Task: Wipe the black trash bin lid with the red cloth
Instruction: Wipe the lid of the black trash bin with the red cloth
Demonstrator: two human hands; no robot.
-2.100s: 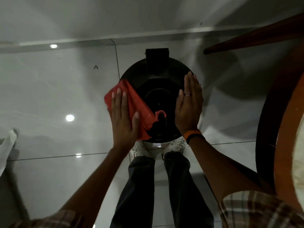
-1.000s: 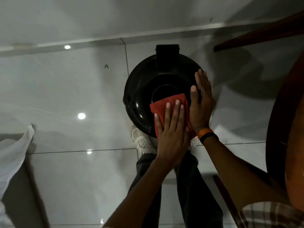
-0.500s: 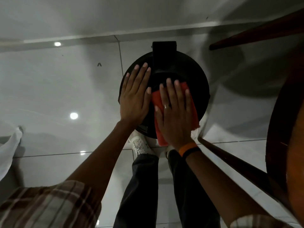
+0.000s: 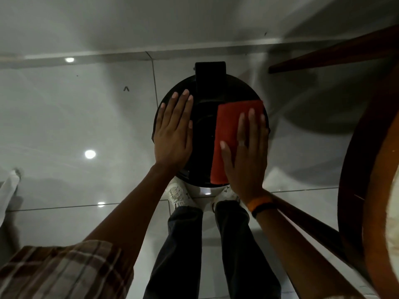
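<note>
The round black trash bin lid [image 4: 205, 108] is seen from straight above, with its black hinge block at the far edge. A folded red cloth [image 4: 228, 126] lies on the lid's right half. My right hand [image 4: 246, 160] lies flat on the cloth, fingers spread, pressing it against the lid near the right rim. My left hand [image 4: 172, 134] rests flat and empty on the lid's left side, fingers pointing away from me.
A round wooden table [image 4: 367, 169] with slanted legs [image 4: 323, 52] stands close on the right. My feet in white shoes [image 4: 179, 195] are at the bin's near side. Glossy grey floor tiles surround the bin; white fabric [image 4: 8, 188] hangs at the left edge.
The red cloth passed from my left hand to my right. My right hand has slid it from the lid's middle toward the right rim. My left hand now rests flat on the left side.
</note>
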